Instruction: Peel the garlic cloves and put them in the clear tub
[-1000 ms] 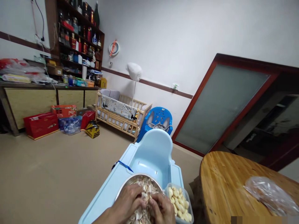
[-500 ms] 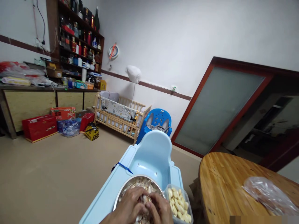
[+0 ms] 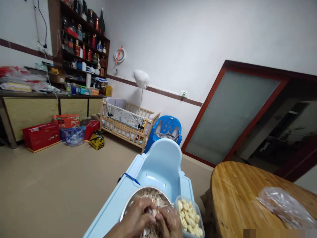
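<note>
At the bottom of the view, a metal bowl full of papery garlic skins rests on a light blue baby chair. Over the bowl my left hand and my right hand are pressed together, fingers curled and pinching a small garlic piece between them. Right of the bowl sits a clear plastic tub holding several peeled garlic cloves.
A round wooden table with a crumpled plastic bag stands at right. Behind are a blue plastic chair, a wooden crib, red boxes on the floor, a cluttered shelf and a glass door.
Both hands stay over the bowl and have shifted slightly, fingers working at the garlic between them. The camera has barely moved.
</note>
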A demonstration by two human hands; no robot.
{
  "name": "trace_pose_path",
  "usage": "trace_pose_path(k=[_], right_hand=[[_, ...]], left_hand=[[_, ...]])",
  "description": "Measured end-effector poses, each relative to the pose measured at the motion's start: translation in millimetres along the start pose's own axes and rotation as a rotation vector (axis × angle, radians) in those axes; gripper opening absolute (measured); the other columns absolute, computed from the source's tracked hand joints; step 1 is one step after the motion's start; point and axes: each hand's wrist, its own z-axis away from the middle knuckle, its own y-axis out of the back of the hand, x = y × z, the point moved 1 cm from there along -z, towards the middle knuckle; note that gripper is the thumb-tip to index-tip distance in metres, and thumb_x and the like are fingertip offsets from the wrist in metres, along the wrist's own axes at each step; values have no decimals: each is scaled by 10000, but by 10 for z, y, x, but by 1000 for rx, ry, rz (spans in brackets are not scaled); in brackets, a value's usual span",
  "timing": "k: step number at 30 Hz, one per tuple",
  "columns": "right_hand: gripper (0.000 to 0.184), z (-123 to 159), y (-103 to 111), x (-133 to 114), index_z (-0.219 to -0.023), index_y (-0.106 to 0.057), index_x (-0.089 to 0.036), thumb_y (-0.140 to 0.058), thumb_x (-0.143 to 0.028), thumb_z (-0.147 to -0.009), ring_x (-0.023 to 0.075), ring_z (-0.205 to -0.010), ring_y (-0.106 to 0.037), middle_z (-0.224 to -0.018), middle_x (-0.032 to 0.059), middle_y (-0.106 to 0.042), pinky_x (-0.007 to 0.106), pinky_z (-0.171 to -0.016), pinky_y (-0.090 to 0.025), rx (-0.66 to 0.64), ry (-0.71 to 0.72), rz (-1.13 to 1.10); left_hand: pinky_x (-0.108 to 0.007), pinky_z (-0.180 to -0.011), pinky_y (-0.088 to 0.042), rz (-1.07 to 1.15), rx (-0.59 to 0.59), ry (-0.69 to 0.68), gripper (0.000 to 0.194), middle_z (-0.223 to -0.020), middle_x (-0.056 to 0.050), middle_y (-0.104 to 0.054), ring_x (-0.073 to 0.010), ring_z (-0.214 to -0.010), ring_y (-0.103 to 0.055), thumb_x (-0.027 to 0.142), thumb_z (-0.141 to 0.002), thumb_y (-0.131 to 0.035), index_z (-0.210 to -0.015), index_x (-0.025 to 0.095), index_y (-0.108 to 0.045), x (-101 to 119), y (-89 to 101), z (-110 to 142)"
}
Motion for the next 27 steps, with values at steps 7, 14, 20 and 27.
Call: trace_pose_path(k=[7,14,20,27], right_hand=[[342,-9,14,-30,-790,-678,-267,-425,-481,-873,215,-701,-636,-733,17,-722,331,-702,-446,0,-140,-149],[387,-9,-8,21,-772,-706,-259,-487,-577,-791,225,-677,-656,-692,22,-724,298,-632,-487,-3,-225,-247],[320,-3,10,17,-774,-716,-257,-528,-515,-789,230,-687,-655,-698,29,-732,319,-665,-495,-21,-186,-223],[209,-35,125,-124,-823,-695,-241,-503,-324,-830,217,-745,-658,-756,27,-723,304,-692,-495,-151,-186,-200]], left_hand=[[-226,-620,-436,56,12,42,133,-694,-29,-737,-191,-676,-645,143,-596,-633,-674,155,-741,-3,42,-53],[-217,-648,-447,133,67,-4,142,-690,-8,-733,-173,-685,-648,152,-663,-596,-676,175,-735,0,20,-29],[-234,-631,-437,69,124,-10,172,-648,-15,-709,-177,-657,-631,130,-675,-548,-641,167,-713,-3,-4,-5],[-218,-547,-404,17,120,12,199,-568,-7,-652,-160,-578,-587,194,-746,-536,-583,150,-641,6,-5,10]])
